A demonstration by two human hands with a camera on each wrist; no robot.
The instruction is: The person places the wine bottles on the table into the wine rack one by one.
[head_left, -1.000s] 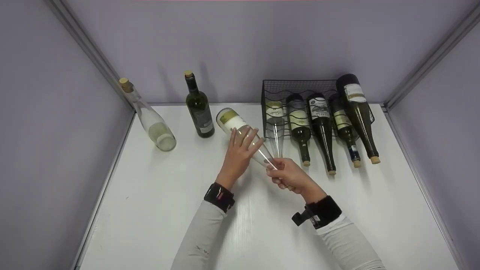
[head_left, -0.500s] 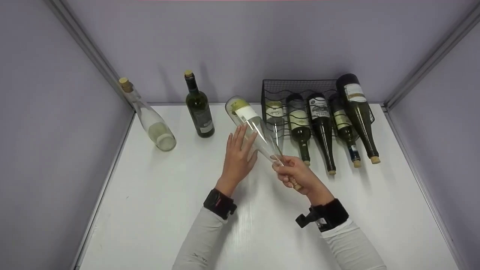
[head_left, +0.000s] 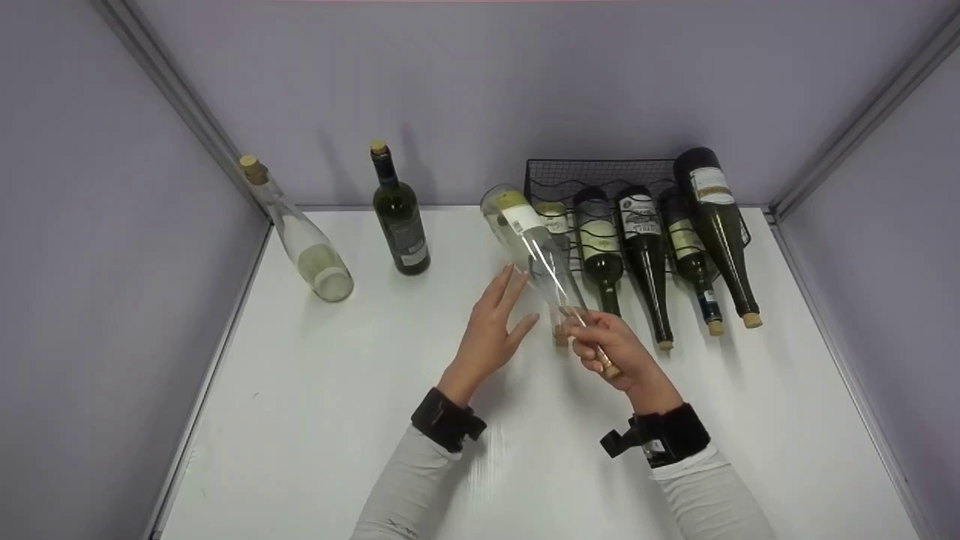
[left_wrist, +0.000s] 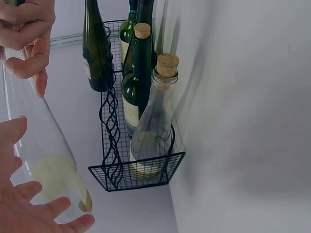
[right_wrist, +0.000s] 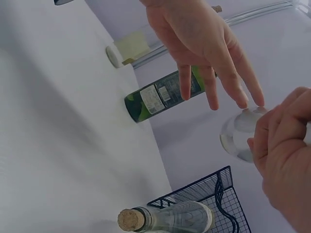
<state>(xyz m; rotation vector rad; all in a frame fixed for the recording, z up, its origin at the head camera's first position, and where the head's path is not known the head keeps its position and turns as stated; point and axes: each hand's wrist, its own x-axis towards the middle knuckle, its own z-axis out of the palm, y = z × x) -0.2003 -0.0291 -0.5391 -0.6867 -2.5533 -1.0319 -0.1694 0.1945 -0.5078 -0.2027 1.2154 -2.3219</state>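
My right hand [head_left: 611,349] grips a corked clear glass bottle [head_left: 546,259] by its neck, the cork end sticking out below the fist. The bottle's base points up and away, with a white and yellow label near it. In the head view the bottle overlaps the left end of a black wire rack [head_left: 592,169]. My left hand [head_left: 491,322] is spread at the bottle's left side, fingers extended and fingertips close to the glass. Another clear corked bottle [left_wrist: 153,124] lies in the rack's end slot, partly behind the held bottle in the head view.
Several dark green bottles lie in the rack, including a white-labelled one [head_left: 640,217]. Another green bottle [head_left: 724,232] lies higher, at its right end. A green bottle [head_left: 401,225] and a clear bottle [head_left: 311,247] stand at the back left of the white table [head_left: 300,420].
The held bottle has moved right with my right hand, its base swinging toward the rack. My left hand, earlier laid on the bottle's body, has come away from it and shifted slightly right.
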